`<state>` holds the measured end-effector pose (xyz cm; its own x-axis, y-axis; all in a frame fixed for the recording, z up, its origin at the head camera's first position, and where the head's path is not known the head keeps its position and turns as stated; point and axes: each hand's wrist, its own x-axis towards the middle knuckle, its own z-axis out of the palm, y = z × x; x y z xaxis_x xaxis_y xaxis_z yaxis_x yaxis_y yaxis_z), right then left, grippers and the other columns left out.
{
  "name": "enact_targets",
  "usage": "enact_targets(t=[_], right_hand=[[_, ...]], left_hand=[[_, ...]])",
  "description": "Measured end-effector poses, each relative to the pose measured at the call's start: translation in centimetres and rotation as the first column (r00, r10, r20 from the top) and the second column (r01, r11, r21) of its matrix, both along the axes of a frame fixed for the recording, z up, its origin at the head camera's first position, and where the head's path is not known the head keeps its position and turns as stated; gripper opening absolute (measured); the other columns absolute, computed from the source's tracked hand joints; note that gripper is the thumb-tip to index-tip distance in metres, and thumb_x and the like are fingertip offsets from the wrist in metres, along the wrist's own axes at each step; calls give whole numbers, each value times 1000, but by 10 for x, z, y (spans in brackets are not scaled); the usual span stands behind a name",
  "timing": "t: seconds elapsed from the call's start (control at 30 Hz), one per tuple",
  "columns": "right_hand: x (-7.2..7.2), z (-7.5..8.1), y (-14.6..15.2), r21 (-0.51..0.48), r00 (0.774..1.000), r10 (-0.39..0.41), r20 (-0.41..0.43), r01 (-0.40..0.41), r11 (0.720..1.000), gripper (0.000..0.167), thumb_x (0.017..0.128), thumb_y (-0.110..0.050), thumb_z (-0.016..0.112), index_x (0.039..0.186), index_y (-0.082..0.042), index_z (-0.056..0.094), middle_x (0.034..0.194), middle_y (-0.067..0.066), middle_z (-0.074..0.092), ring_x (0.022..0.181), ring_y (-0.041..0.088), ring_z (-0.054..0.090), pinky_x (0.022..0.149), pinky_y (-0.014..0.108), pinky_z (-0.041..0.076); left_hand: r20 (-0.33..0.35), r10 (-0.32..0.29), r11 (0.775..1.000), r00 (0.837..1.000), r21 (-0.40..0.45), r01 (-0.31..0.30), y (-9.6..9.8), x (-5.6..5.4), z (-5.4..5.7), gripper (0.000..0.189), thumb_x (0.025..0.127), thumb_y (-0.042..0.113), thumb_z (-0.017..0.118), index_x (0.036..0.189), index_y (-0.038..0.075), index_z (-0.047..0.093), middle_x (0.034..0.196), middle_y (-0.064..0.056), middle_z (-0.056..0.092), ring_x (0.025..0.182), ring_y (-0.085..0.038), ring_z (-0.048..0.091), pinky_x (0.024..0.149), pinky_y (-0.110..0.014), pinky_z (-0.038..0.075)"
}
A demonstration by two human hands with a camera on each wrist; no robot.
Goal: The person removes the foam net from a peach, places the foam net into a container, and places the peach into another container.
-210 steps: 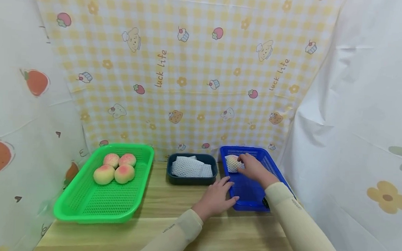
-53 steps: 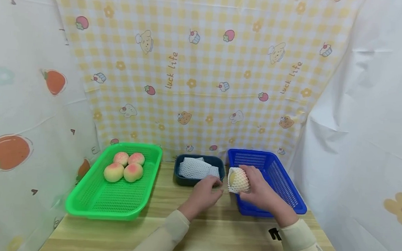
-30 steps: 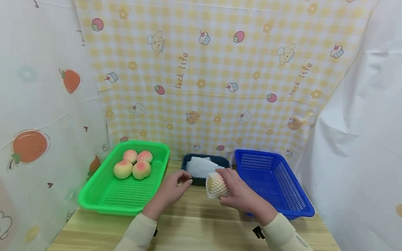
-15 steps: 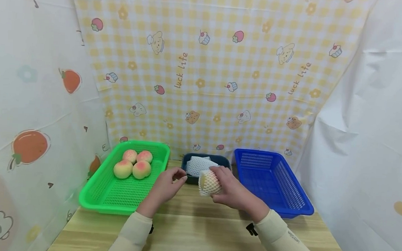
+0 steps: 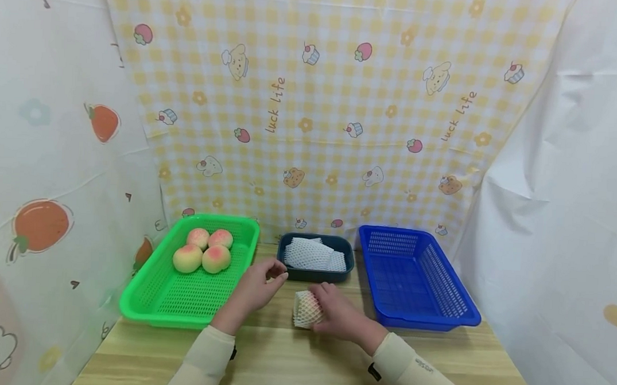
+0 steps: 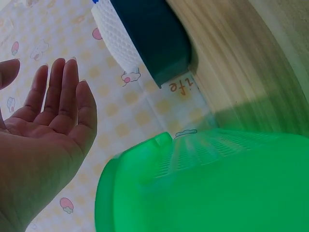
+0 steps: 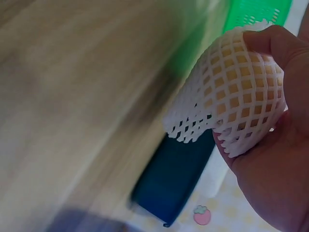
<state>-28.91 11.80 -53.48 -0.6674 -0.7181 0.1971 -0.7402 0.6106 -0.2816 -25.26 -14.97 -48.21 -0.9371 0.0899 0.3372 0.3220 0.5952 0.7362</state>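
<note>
A peach in a white foam net (image 5: pixel 307 308) is in my right hand (image 5: pixel 340 315), low over the front middle of the table. In the right wrist view, thumb and palm grip the netted peach (image 7: pixel 241 84), with the loose net end sticking out past the fruit. Whether it touches the wood, I cannot tell. My left hand (image 5: pixel 255 285) holds nothing, its fingers loosely bent, between the green basket (image 5: pixel 179 319) and the dark tray (image 5: pixel 315 276). The left wrist view shows that left hand (image 6: pixel 53 121) with its palm bare. Several white foam nets (image 5: pixel 308 253) lie in the dark tray.
Several bare peaches (image 5: pixel 216 258) sit together at the back of the green basket. To the right stands a blue basket (image 5: pixel 427 323) with nothing in it. A checked cloth (image 5: pixel 333 101) hangs behind, and white sheets close off both sides of the wooden table (image 5: pixel 301 364).
My right hand has taken the netted peach out of the blue basket, carried it left and then lowered it towards the table. My left hand has left the blue basket's edge and moved left.
</note>
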Motion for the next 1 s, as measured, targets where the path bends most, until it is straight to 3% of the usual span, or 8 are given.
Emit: enact_targets(t=[0.3,0.57,0.8,1.0], right_hand=[[-1,-15,-1,10,999,6,-40,-6,1000,85,85,-36,97,153,-6,55,133,4,63,125,23,59,109,45,53],[1,-15,-1,15,998,4,-68,-3,1000,91,85,-45,97,154,-4,54,141,8,63,132,27,58,115,50,50],[2,-2,4,-59,997,-43,71,47,997,98,84,-50,97,157,-3,52,143,9,61,132,26,57,113,49,52],[4,14,15,-193,972,-55,227,101,976,96,88,-48,95,162,-6,48,151,16,58,140,33,56,114,57,51]], left_hand=[[10,4,1000,1000,-1,-4,0,-3,-6,6,108,22,75,111,17,76,106,4,74,107,-20,71,101,-51,59],[17,2,1000,1000,-5,-2,-1,-2,-10,4,107,20,76,110,18,76,105,5,75,106,-19,71,100,-52,59],[20,0,1000,1000,-3,0,-1,-4,-12,5,108,22,75,110,18,76,105,5,75,106,-19,71,100,-52,59],[25,13,1000,1000,-14,-13,-2,-5,-13,11,108,24,75,113,15,77,107,4,75,106,-19,71,101,-51,59]])
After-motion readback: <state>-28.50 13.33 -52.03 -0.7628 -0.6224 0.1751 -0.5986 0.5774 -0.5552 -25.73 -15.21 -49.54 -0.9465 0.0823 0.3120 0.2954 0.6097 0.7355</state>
